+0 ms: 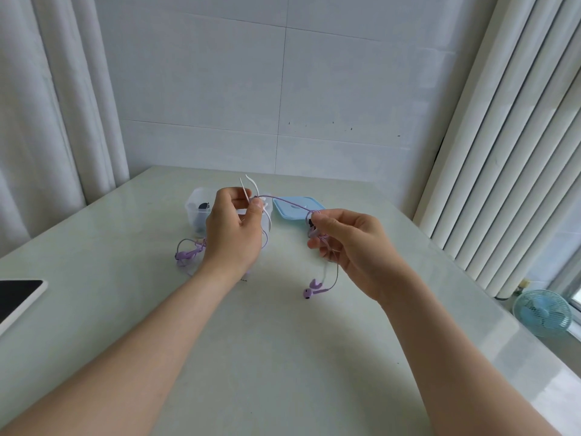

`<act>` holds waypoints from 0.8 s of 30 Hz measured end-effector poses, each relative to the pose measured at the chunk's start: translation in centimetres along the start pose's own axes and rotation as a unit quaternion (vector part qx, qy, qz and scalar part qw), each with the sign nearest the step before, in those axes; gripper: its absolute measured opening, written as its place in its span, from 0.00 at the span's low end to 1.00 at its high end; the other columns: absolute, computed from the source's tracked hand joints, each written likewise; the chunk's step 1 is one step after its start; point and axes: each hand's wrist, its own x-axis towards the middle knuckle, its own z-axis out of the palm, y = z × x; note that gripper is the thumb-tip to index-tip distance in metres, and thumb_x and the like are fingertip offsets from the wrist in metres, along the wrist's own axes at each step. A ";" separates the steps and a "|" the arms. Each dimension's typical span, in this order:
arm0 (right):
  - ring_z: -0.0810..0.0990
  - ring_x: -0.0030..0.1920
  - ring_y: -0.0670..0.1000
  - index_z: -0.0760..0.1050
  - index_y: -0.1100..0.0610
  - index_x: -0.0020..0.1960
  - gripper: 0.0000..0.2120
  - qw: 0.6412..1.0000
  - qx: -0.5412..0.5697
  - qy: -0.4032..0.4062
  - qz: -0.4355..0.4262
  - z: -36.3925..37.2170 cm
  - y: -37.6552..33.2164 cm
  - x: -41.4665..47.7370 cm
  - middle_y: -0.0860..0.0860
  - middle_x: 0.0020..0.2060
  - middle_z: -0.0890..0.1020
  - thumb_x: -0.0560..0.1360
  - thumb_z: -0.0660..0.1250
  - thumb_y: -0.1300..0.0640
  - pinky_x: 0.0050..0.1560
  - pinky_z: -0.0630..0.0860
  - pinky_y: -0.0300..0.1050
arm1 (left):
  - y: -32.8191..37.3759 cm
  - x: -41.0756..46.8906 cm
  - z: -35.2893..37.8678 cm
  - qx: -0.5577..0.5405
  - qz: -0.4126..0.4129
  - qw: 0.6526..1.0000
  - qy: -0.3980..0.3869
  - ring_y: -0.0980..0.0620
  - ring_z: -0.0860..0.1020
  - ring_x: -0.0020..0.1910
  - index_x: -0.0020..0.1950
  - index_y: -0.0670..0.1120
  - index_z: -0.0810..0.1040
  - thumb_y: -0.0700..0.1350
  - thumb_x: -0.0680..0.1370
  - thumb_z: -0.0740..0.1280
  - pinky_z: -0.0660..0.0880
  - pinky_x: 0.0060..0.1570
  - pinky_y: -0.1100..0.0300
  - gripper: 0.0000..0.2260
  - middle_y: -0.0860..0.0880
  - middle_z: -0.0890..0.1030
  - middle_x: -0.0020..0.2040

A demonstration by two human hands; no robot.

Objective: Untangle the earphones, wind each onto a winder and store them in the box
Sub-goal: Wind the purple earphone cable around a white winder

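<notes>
Fingers [255, 209] of the left hand [234, 234] are curled inward, thumb pressed against forefinger, pinching a white cable [251, 185] whose two thin ends stick up toward 12 o'clock above the knuckles, while more of it hangs down at 5 o'clock of the pinch. A purple cord [284, 202] leaves the same pinch and runs taut toward 3 o'clock to the right hand [345, 243]. There the thumb and forefinger are pressed together on a small loop of it, and the other fingers [325, 247] are half curled beneath; whether they grip anything more cannot be told. From the right hand the cord drops toward 6 o'clock to a pair of purple earbuds [314, 288] that hang just above or rest on the tabletop [283, 357]; which one is unclear. A second purple earphone [188, 252] lies bundled on the tabletop at 9 o'clock of the left wrist. Behind the left hand, at 11 o'clock, stands a clear box [195, 205] with something dark inside, partly hidden by the hand. A blue lid [295, 209] lies flat just beside it, at 12 o'clock of the right hand. A dark-screened tablet [17, 298] sits at the tabletop's 9 o'clock edge, and a small blue fan [542, 313] stands beyond the 3 o'clock edge.
</notes>
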 end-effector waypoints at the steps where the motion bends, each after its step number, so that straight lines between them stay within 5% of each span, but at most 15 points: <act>1: 0.82 0.39 0.53 0.82 0.63 0.52 0.06 1.000 0.012 -0.016 0.021 -0.1 -0.1 0.0 0.57 0.41 0.82 0.79 0.73 0.60 0.47 0.73 0.47 | 0.0 0.1 0.0 0.000 -0.001 1.000 0.001 0.43 0.84 0.46 0.58 0.50 0.76 0.59 0.77 0.64 0.80 0.53 0.40 0.16 0.54 0.83 0.53; 5: 0.81 0.41 0.51 0.81 0.62 0.49 0.00 0.995 0.008 -0.087 0.057 -0.2 -0.1 -0.2 0.56 0.43 0.81 0.78 0.71 0.65 0.50 0.72 0.48 | -0.2 0.1 -0.1 -0.002 -0.003 1.000 0.006 0.42 0.84 0.46 0.58 0.51 0.76 0.59 0.77 0.64 0.80 0.53 0.40 0.16 0.54 0.83 0.52; 8: 0.83 0.49 0.51 0.83 0.59 0.48 0.07 0.994 -0.036 -0.092 0.036 -0.1 0.1 -0.3 0.53 0.43 0.84 0.75 0.76 0.55 0.55 0.70 0.48 | -0.1 0.1 -0.1 -0.003 -0.007 1.000 0.009 0.42 0.83 0.47 0.58 0.51 0.76 0.59 0.77 0.64 0.81 0.51 0.43 0.16 0.54 0.83 0.53; 11: 0.79 0.49 0.44 0.86 0.56 0.43 0.12 0.992 -0.099 -0.077 0.007 -0.2 0.0 -0.4 0.47 0.44 0.85 0.73 0.76 0.47 0.53 0.66 0.45 | -0.2 0.3 -0.1 0.007 -0.011 1.000 0.009 0.42 0.83 0.48 0.59 0.51 0.75 0.56 0.80 0.65 0.82 0.36 0.51 0.12 0.53 0.83 0.54; 14: 0.73 0.49 0.50 0.85 0.60 0.43 0.17 0.993 -0.110 -0.039 -0.017 -0.2 -0.1 -0.2 0.51 0.44 0.82 0.74 0.77 0.44 0.55 0.63 0.50 | -0.6 0.3 -0.2 0.010 -0.012 1.000 0.007 0.43 0.83 0.47 0.58 0.53 0.75 0.56 0.81 0.65 0.78 0.25 0.57 0.10 0.53 0.82 0.55; 17: 0.72 0.46 0.55 0.82 0.63 0.44 0.17 0.994 -0.097 0.015 -0.048 -0.1 -0.2 0.0 0.57 0.42 0.79 0.74 0.74 0.47 0.52 0.67 0.54 | -0.5 0.3 -0.1 0.006 -0.011 1.000 0.009 0.43 0.83 0.47 0.58 0.53 0.75 0.57 0.80 0.65 0.82 0.32 0.50 0.11 0.52 0.82 0.54; 20: 0.82 0.47 0.54 0.83 0.63 0.52 0.11 0.989 -0.108 0.072 -0.075 -0.1 0.2 0.3 0.55 0.45 0.88 0.82 0.70 0.54 0.52 0.77 0.51 | -0.6 0.4 -0.1 0.008 -0.014 1.000 0.018 0.47 0.82 0.49 0.58 0.51 0.76 0.54 0.81 0.67 0.84 0.36 0.41 0.10 0.52 0.82 0.54; 24: 0.86 0.47 0.59 0.82 0.57 0.53 0.05 0.962 -0.188 0.134 -0.147 0.3 0.3 0.3 0.54 0.44 0.88 0.84 0.67 0.58 0.41 0.81 0.45 | -0.6 0.3 -0.1 0.012 -0.006 1.000 0.008 0.49 0.83 0.48 0.57 0.51 0.77 0.53 0.81 0.69 0.81 0.36 0.48 0.09 0.53 0.83 0.52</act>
